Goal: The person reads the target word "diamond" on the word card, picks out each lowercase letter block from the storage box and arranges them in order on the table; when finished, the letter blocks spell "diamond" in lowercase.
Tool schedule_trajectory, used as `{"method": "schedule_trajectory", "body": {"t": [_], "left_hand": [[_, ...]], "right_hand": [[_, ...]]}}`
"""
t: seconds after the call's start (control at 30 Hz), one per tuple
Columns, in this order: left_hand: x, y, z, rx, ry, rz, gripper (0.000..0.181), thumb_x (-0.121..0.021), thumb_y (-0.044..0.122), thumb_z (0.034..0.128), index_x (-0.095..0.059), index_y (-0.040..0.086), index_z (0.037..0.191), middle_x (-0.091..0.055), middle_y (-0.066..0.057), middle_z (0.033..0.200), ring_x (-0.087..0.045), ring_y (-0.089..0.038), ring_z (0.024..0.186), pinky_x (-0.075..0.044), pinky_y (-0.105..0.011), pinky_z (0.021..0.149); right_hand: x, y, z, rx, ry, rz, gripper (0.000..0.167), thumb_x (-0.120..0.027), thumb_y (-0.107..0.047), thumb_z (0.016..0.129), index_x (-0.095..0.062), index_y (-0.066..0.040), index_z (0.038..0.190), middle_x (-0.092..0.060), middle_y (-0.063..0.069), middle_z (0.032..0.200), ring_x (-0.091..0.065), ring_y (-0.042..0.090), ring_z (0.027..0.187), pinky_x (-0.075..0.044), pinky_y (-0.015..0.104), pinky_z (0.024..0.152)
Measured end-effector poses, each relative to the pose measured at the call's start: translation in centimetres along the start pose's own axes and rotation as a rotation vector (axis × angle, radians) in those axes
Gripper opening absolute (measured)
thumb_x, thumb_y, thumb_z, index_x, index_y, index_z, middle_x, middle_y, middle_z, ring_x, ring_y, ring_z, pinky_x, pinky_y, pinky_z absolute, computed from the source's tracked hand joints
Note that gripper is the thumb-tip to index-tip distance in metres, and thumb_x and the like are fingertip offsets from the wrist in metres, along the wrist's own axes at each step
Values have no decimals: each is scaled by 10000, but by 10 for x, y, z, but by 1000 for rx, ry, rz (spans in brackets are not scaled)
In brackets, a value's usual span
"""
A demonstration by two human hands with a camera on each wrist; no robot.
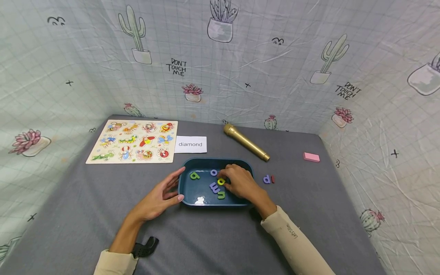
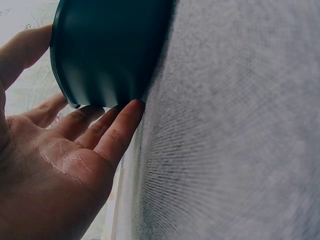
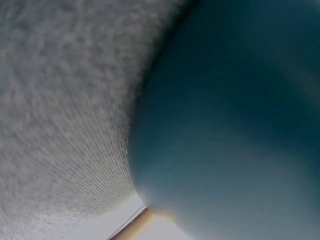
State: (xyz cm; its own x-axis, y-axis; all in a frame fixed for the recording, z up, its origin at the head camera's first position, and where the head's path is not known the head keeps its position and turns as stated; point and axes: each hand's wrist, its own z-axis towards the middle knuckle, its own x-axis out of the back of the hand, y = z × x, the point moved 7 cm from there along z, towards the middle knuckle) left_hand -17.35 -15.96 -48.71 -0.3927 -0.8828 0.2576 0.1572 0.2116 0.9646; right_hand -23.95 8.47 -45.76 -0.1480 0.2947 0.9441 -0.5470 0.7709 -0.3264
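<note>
My left hand (image 1: 157, 199) was braced against the left end of a dark blue-green, rounded rectangular tray (image 1: 192, 203), its thumb on the rim near the front corner and its fingers spread towards the back one. Through the left wrist view I saw those fingers laid fairly straight against the tray's outer wall, not clenched.

My right hand (image 1: 239, 182) reached over the tray's right side, fingers bent down at a small yellow letter (image 1: 221, 181) near the middle of the floor. The fingertips were right at it, but I could not tell whether they pinched it; the right wrist view gave me mostly the tray's outside and grey cloth.

Around the yellow letter, also in the tray, lay a purple ring-shaped letter o (image 1: 214, 173), a purple letter m (image 1: 214, 187), a green letter n (image 1: 221, 195) and, farther left, a green round-bodied letter (image 1: 194, 175). Just outside the tray's right end, a purple letter d (image 1: 266, 179) lay beside a narrow red piece (image 1: 273, 179) on the grey-covered table (image 1: 220, 236).

Behind the tray I had a white card printed "diamond" (image 1: 190, 144), beside a pale board of colourful insect pictures (image 1: 134, 151), and a gold microphone (image 1: 246, 142) lying aslant. A pink rectangular block (image 1: 311, 157) sat well off to the right.
</note>
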Motion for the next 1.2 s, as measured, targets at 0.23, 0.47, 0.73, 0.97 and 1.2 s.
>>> {"method": "schedule_trajectory", "body": {"t": [0.23,0.47,0.73,0.97,1.2], "left_hand": [[0,0,0,-2,-1,2,820,-699,69,1025,-240,155,1699,-255,-231,1744,-370,-525,1535,-438,-660,1167],[0,0,1,0,1,9,820,-701,77,1026,-242,172,1700,-249,-227,1747,-365,-523,1538,-430,-673,1172],[0,-1,1,0,4,12,820,-699,78,1027,-245,195,1700,-245,-224,1750,-355,-520,1546,-425,-676,1174],[1,-1,0,-4,1,5,820,-697,75,1028,-237,161,1701,-244,-232,1748,-349,-524,1548,-420,-678,1175],[1,-1,0,-3,0,0,819,-707,106,1029,-246,190,1700,-238,-225,1752,-340,-520,1555,-423,-654,1178]], "right_hand": [[0,1,1,-11,21,-20,217,-887,-175,887,-818,-190,1092,-710,-31,1030,-644,175,998,-592,402,798],[-1,0,2,5,34,-31,205,-889,-237,890,-816,-180,1073,-722,-21,1058,-665,198,1018,-606,416,821],[7,1,1,-25,90,-21,226,-889,-283,889,-807,-184,1074,-718,-25,1029,-671,177,1009,-603,417,841],[17,5,-4,-40,129,2,248,-885,-291,893,-808,-180,1101,-728,-24,1052,-687,191,1050,-611,437,864],[27,10,-11,-56,173,-4,264,-900,-275,877,-807,-169,1100,-738,-18,1066,-687,184,1041,-620,429,867]]}}
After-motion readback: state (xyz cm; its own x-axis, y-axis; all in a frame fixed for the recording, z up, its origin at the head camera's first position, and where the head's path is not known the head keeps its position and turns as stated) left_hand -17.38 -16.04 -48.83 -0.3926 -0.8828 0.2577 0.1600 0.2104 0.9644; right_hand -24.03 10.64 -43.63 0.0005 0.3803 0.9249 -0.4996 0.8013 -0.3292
